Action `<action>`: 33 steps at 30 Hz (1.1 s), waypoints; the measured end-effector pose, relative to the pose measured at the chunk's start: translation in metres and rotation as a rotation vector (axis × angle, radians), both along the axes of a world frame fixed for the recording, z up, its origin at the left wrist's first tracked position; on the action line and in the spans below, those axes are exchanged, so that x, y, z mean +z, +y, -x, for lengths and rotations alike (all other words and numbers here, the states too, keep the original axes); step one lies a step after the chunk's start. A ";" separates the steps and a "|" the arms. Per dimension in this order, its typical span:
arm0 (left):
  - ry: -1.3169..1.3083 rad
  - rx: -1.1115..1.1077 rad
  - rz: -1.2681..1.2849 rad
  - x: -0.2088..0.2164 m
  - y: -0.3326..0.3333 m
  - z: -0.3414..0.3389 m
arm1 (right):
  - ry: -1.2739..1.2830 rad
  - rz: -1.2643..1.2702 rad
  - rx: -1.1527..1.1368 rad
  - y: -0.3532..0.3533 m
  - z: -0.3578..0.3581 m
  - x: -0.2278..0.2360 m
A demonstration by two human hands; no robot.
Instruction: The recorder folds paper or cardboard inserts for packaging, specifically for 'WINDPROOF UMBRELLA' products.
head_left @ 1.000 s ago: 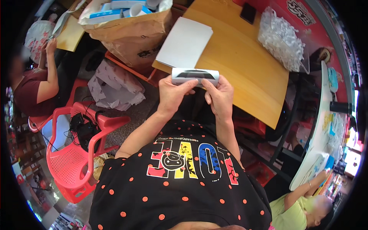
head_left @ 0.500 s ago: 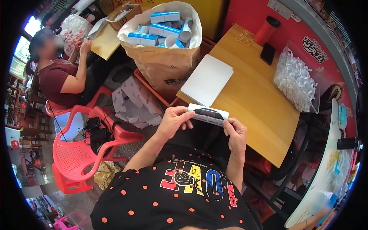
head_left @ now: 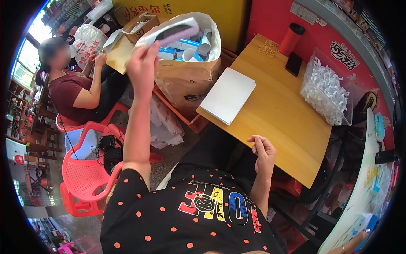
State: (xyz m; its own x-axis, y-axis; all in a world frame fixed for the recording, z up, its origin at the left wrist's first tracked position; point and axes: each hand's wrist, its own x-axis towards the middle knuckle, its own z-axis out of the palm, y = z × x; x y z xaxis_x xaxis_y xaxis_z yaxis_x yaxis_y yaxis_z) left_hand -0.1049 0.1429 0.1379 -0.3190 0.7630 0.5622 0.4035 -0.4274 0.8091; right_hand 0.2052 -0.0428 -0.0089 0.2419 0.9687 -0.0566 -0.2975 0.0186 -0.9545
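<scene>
My left hand reaches out over the open paper bag, pinching one end of a rolled paper sleeve that is blurred by motion. The sleeve is white, with dark and pale purple print. Beneath it, the bag holds several blue-and-white rolled sleeves. My right hand hangs by the near edge of the wooden table, its fingers curled together with nothing seen in them. A stack of white sheets lies on the table's left corner.
At the table's far end are rubber bands, a red tumbler, a black phone and a clear bin of white strips. A red plastic chair stands left; another person sits beyond it.
My left hand has carried the rolled sleeve from in front of me up and left over the bag. My right hand has let go of it and dropped slightly.
</scene>
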 end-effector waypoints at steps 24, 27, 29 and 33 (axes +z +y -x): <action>-0.104 -0.468 0.627 -0.130 -0.131 -0.010 | -1.513 -0.434 0.152 0.081 0.036 0.002; -0.106 -0.485 0.670 -0.141 -0.136 -0.008 | -1.618 -0.496 0.177 0.080 0.039 0.000; -0.075 -0.502 0.690 -0.145 -0.137 -0.009 | -1.711 -0.574 0.167 0.079 0.041 -0.003; -0.021 -0.534 0.699 -0.147 -0.138 -0.019 | -1.781 -0.709 0.093 0.078 0.045 -0.009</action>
State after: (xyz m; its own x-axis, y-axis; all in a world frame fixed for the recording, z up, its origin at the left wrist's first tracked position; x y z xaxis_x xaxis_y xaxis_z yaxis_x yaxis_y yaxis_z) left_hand -0.0855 0.0054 -0.0088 0.1740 0.9804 -0.0920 0.2729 0.0417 0.9611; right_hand 0.1604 0.0348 -0.0177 -0.4801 0.7113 0.5134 0.8474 0.5274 0.0618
